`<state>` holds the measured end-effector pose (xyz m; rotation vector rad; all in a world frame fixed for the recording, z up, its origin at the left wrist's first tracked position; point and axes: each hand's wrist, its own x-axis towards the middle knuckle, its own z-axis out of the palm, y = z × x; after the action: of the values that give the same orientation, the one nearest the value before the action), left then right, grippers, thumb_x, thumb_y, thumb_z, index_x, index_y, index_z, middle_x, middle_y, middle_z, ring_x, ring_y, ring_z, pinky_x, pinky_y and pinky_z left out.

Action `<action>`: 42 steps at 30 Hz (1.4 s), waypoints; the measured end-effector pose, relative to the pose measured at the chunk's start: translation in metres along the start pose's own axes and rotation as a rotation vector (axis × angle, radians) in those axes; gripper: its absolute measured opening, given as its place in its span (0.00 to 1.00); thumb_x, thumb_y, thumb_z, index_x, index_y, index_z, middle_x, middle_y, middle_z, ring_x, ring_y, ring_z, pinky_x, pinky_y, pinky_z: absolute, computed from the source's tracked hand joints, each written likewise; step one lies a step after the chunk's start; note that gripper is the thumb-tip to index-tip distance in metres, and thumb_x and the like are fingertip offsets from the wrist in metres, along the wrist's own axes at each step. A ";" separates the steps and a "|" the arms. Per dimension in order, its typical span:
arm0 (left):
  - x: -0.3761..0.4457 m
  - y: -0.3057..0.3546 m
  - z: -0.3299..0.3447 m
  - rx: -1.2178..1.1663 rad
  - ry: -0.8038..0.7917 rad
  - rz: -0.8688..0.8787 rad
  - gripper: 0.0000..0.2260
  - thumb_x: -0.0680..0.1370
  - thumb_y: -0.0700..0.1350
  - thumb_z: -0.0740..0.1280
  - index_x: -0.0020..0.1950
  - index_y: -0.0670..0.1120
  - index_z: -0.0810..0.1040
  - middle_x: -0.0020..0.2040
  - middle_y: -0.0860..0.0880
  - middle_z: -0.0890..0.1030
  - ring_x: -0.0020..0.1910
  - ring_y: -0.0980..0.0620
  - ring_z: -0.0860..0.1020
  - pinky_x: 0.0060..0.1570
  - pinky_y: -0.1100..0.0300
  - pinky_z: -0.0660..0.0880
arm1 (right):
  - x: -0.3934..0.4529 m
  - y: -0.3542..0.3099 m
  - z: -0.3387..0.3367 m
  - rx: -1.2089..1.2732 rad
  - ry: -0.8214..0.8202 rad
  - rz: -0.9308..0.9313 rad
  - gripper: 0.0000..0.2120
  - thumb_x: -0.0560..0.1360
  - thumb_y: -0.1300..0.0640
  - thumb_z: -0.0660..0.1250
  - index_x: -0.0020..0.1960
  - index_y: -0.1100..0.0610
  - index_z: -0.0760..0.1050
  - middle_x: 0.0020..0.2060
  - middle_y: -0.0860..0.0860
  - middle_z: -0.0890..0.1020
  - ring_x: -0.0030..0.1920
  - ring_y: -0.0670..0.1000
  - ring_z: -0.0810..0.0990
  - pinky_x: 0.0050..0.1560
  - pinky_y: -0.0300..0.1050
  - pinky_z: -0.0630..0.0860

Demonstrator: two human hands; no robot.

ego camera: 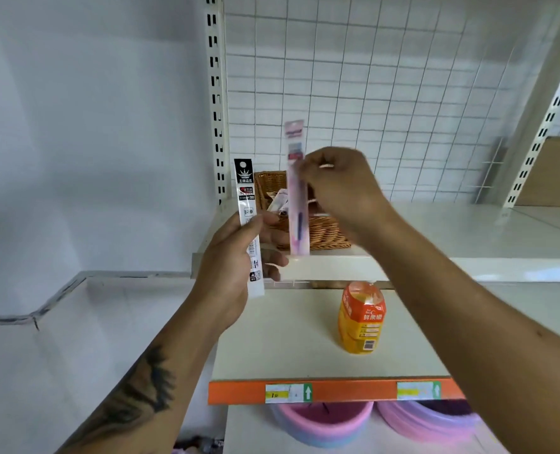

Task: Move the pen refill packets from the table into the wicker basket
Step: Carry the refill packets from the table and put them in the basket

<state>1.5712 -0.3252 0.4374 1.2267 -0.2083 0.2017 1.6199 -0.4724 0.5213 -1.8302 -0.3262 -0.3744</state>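
1. Head view: the left hand (229, 257) held a black-and-white packet (249, 224) upright, thumb and fingers curled round its lower half.
2. The right hand (340, 188) pinched a pink packet (296, 191) upright in front of the basket (324, 234).
3. The basket sat on the upper shelf (436, 231), with more packets inside.
4. An orange bottle (362, 317) stood on the lower shelf (288, 339).

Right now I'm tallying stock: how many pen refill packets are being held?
2: a black-and-white refill packet in the left hand, a pink one in the right hand. The wicker basket may hide more.
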 end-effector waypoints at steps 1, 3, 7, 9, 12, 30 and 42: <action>0.000 0.001 -0.002 -0.004 -0.003 -0.016 0.11 0.86 0.45 0.59 0.55 0.44 0.81 0.43 0.40 0.82 0.32 0.43 0.77 0.33 0.56 0.73 | 0.013 -0.003 -0.007 0.046 0.022 0.030 0.09 0.81 0.59 0.67 0.46 0.64 0.81 0.41 0.59 0.85 0.41 0.60 0.86 0.43 0.57 0.84; 0.000 0.002 -0.007 -0.004 -0.011 -0.045 0.11 0.86 0.47 0.59 0.56 0.45 0.80 0.41 0.41 0.81 0.28 0.46 0.74 0.30 0.58 0.71 | 0.043 -0.001 -0.018 0.015 0.073 0.058 0.04 0.78 0.64 0.68 0.46 0.64 0.80 0.39 0.59 0.83 0.39 0.59 0.83 0.39 0.53 0.81; 0.001 0.001 -0.010 0.006 0.018 -0.123 0.14 0.85 0.51 0.59 0.54 0.45 0.81 0.37 0.43 0.77 0.26 0.52 0.66 0.31 0.60 0.61 | 0.088 0.035 -0.016 -0.479 0.090 0.068 0.03 0.78 0.59 0.68 0.49 0.59 0.79 0.44 0.57 0.84 0.45 0.57 0.83 0.41 0.45 0.75; 0.003 0.002 -0.010 -0.004 0.030 -0.156 0.19 0.85 0.56 0.57 0.54 0.43 0.81 0.36 0.43 0.77 0.26 0.52 0.65 0.32 0.60 0.60 | 0.096 0.055 -0.008 -0.794 0.026 0.079 0.03 0.76 0.60 0.69 0.49 0.58 0.77 0.48 0.56 0.83 0.51 0.58 0.81 0.44 0.45 0.74; 0.005 0.005 -0.006 -0.032 0.027 -0.183 0.24 0.86 0.58 0.53 0.53 0.42 0.81 0.36 0.42 0.77 0.27 0.50 0.66 0.32 0.58 0.61 | 0.102 0.069 -0.003 -1.006 -0.026 0.116 0.07 0.72 0.62 0.70 0.42 0.57 0.72 0.47 0.58 0.82 0.51 0.59 0.81 0.43 0.48 0.74; 0.007 0.008 0.023 -0.065 0.116 -0.010 0.05 0.82 0.38 0.66 0.51 0.42 0.83 0.42 0.45 0.85 0.39 0.49 0.83 0.41 0.54 0.82 | -0.061 0.034 0.000 -0.148 -0.067 -0.293 0.09 0.77 0.59 0.73 0.54 0.50 0.76 0.36 0.48 0.84 0.33 0.43 0.80 0.38 0.42 0.79; -0.013 -0.047 -0.035 1.418 0.236 0.382 0.23 0.83 0.63 0.54 0.72 0.54 0.73 0.70 0.52 0.78 0.74 0.48 0.71 0.78 0.41 0.58 | 0.076 0.035 -0.033 -0.662 -0.133 0.109 0.08 0.76 0.67 0.68 0.54 0.68 0.83 0.37 0.56 0.80 0.31 0.48 0.78 0.33 0.40 0.71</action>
<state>1.5727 -0.3078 0.3804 2.5365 -0.0651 0.9252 1.7001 -0.5113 0.5315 -2.5176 -0.2012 -0.3039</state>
